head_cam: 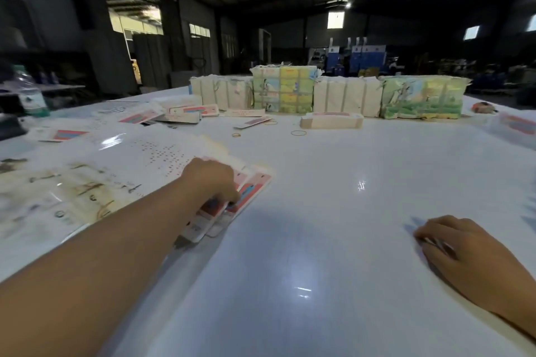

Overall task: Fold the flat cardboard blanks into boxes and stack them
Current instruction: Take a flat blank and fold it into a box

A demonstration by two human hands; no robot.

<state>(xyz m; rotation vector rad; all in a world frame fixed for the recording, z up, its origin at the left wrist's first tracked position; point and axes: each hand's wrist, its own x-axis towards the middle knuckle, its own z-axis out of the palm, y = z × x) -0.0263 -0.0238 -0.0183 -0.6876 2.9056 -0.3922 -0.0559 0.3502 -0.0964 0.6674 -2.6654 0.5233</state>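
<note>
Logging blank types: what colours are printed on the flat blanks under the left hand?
Pink with red and blue on white card; head view.

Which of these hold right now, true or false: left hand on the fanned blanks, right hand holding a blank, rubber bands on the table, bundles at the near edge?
1. The left hand rests on the fanned pink-and-red flat cardboard blanks. True.
2. The right hand holds a blank. False: it holds nothing, resting on the white glossy table.
3. Thin yellow rubber bands lie loose on the table. True.
4. The cream and green printed bundles stand at the near edge. False: they line the far side.
</note>
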